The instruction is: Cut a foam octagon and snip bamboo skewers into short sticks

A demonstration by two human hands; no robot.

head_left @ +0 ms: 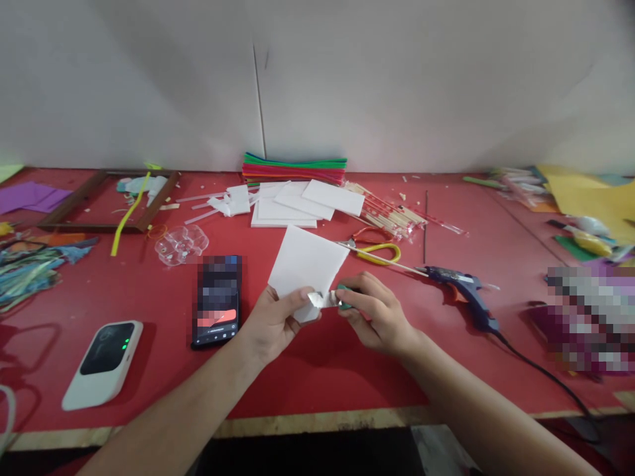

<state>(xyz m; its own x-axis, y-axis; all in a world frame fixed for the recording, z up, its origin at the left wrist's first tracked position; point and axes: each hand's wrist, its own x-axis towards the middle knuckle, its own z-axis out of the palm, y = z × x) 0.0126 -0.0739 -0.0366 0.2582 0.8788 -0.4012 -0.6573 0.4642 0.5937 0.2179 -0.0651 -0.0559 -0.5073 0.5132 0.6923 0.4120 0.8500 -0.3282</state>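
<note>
1. Head view: the white sheet [308, 264] stands at frame centre, above the red tabletop [317, 377].
2. The left hand [278, 320] pinches its lower corner.
3. The right hand [377, 314] grips a green-handled tool [343, 297] touching that corner.

L hand [275, 322] pinches white sheet [307, 263] (R hand [376, 314]: green tool [344, 305])

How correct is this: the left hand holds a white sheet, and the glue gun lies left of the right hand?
No. In the head view the left hand holds a white sheet, but the glue gun lies right of the right hand, not left.
</note>
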